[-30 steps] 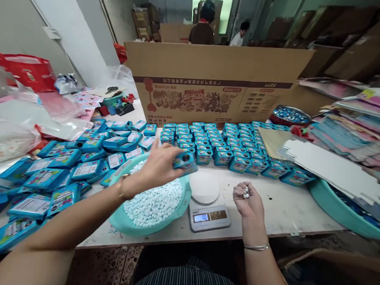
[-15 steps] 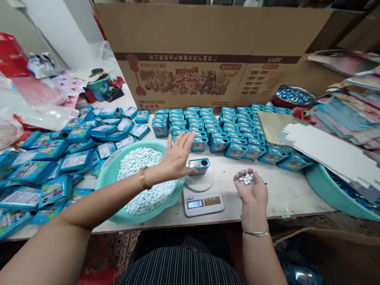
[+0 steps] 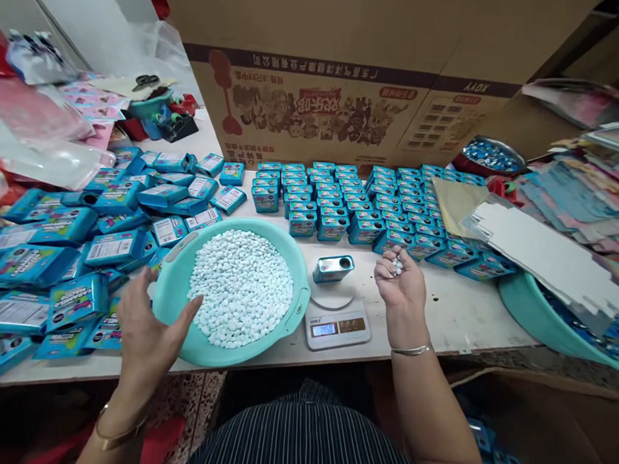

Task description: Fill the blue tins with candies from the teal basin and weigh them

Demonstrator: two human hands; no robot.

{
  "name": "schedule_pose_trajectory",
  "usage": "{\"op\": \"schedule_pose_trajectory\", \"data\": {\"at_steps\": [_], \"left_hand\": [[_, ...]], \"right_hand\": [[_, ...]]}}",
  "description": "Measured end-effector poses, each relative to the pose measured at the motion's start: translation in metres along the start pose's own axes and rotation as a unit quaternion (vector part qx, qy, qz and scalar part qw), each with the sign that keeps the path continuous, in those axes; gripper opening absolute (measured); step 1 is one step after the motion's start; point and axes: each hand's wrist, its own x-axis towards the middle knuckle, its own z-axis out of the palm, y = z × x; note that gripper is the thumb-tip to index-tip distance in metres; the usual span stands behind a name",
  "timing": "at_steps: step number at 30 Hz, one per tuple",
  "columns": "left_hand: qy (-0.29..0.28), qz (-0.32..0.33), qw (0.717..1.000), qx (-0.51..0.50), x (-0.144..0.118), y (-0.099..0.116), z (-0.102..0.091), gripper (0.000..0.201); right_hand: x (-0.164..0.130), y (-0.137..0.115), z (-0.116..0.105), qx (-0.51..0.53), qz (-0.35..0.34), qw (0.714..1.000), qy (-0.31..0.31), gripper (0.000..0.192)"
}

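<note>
My left hand (image 3: 148,331) is open, thumb and fingers apart and nothing in it, over the left rim of a turquoise basin (image 3: 299,286) beside loose blue tins (image 3: 78,304). Many small white candies (image 3: 242,290) fill the basin. Palm up, my right hand (image 3: 404,287) curls its fingers around a few white candies (image 3: 397,264), right of the scale. A single blue tin (image 3: 333,268) with a dark round hole in its top stands on the white kitchen scale (image 3: 339,329), whose display is lit. Neither hand touches that tin.
Rows of upright blue tins (image 3: 333,223) stand behind the scale, before a large printed cardboard box (image 3: 316,68). White card sheets (image 3: 549,256) lie across another turquoise basin (image 3: 522,306) at right. Behind them are a red bowl (image 3: 464,160) and stacked plastic packaging (image 3: 578,182).
My left hand has swung from beside the tin on the scale to the basin's left side. My right hand's fingers have curled in over the candies. The view has tilted down.
</note>
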Motion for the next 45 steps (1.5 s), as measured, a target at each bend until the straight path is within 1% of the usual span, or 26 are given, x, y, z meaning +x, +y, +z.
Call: {"op": "schedule_pose_trajectory", "data": {"at_steps": [2, 5, 8, 11, 15, 19, 23, 26, 28, 32, 35, 37, 41, 45], "left_hand": [[0.004, -0.017, 1.000, -0.016, -0.011, 0.002, 0.005, 0.077], [0.009, -0.023, 0.999, -0.041, -0.022, 0.008, 0.016, 0.069], [0.015, -0.025, 0.998, -0.051, -0.028, 0.012, 0.023, 0.064], [0.016, -0.038, 0.998, -0.052, -0.029, 0.012, 0.024, 0.063], [0.010, -0.060, 0.997, -0.053, -0.029, 0.010, 0.022, 0.060], [0.013, -0.070, 0.996, -0.059, -0.029, 0.011, 0.023, 0.060], [0.015, -0.067, 0.996, -0.060, -0.029, 0.011, 0.023, 0.060], [0.017, -0.064, 0.996, -0.062, -0.029, 0.010, 0.024, 0.061], [0.017, -0.065, 0.996, -0.063, -0.029, 0.010, 0.024, 0.061], [0.014, -0.069, 0.996, -0.058, -0.029, 0.010, 0.025, 0.059], [0.015, -0.068, 0.996, -0.053, -0.029, 0.010, 0.025, 0.059], [0.014, -0.066, 0.996, -0.052, -0.029, 0.009, 0.025, 0.058], [0.004, -0.068, 0.997, -0.044, -0.029, 0.008, 0.025, 0.058], [0.005, -0.064, 0.997, -0.040, -0.029, 0.009, 0.025, 0.060]], "right_hand": [[0.002, 0.002, 0.005, -0.007, 0.010, 1.000, -0.014, 0.017], [0.003, 0.005, 0.014, -0.017, 0.011, 1.000, -0.015, 0.017], [0.002, 0.008, 0.026, -0.037, -0.006, 0.999, -0.013, 0.016], [0.000, 0.014, 0.037, -0.050, -0.028, 0.998, -0.005, 0.016], [-0.001, 0.026, 0.046, -0.083, -0.087, 0.993, -0.010, 0.017], [0.003, 0.039, 0.048, -0.132, -0.155, 0.979, -0.016, 0.020], [0.008, 0.049, 0.047, -0.152, -0.188, 0.970, -0.017, 0.023], [0.010, 0.052, 0.049, -0.140, -0.188, 0.972, -0.017, 0.021], [0.010, 0.050, 0.050, -0.127, -0.180, 0.975, -0.014, 0.019], [0.010, 0.033, 0.047, -0.077, -0.145, 0.986, -0.006, 0.016], [0.011, 0.017, 0.037, -0.035, -0.107, 0.994, -0.002, 0.020], [0.011, 0.011, 0.031, -0.022, -0.085, 0.996, 0.004, 0.022], [0.008, 0.012, 0.027, -0.019, -0.073, 0.997, 0.007, 0.022], [0.004, 0.021, 0.037, -0.022, -0.069, 0.997, 0.011, 0.021]]}}
